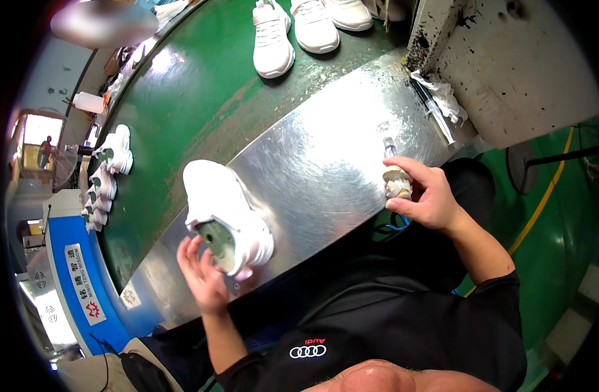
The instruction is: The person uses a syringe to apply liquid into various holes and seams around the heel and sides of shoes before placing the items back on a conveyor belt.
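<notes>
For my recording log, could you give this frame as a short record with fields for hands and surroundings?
Left hand: fingers loosely open at the heel end of a white shoe; contact unclear
Right hand: grips a pale lumpy tool
Surface: metal strip beside green tabletop
Far side: white shoes
Beside post: crumpled white paper

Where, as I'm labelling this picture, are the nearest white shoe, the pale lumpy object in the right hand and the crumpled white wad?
Nearest white shoe [230,204]: head view, on its upper.
Pale lumpy object [397,185]: head view, on its body.
Crumpled white wad [445,98]: head view, on its folds.
</notes>
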### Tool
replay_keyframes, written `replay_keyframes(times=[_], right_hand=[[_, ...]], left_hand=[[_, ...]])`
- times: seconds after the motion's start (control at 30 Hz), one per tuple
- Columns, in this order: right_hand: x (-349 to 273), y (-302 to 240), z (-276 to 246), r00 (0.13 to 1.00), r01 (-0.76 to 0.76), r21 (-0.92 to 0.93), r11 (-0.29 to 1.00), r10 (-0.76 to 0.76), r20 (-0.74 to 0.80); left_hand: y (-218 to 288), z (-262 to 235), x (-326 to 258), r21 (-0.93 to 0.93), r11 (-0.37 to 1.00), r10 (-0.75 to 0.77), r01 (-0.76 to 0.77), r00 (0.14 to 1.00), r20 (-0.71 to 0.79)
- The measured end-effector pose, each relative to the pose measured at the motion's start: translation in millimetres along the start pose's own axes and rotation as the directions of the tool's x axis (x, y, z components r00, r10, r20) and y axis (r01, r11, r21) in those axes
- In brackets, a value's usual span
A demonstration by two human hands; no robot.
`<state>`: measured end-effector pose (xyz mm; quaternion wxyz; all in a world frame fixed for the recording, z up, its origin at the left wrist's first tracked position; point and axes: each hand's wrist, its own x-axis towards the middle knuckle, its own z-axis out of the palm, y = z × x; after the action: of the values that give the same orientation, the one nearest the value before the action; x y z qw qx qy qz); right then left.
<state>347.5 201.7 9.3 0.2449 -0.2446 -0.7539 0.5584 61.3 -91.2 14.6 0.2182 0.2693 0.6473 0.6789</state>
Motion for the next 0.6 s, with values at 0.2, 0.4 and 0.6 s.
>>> replay_keyframes(times=[0.2, 0.4, 0.6], right_hand=[[-7, -11, 20, 0.996, -0.008, 0.304, 0.953, -0.019, 0.086], [-14, -21, 14, 0.997, 0.013, 0.276, 0.961, -0.033, 0.067], [13, -65, 23, 0.942, 0.082, 0.43, 0.899, -0.211, 0.26]], left_hand=[[-29, -53, 143, 0.299, 0.909, -0.308, 0.291, 0.951, 0.012], [14, 39, 143, -0.137, 0.94, -0.273, 0.311, 0.931, 0.241], [15, 57, 86, -0.559, 0.825, 0.107, 0.079, 0.951, 0.291]])
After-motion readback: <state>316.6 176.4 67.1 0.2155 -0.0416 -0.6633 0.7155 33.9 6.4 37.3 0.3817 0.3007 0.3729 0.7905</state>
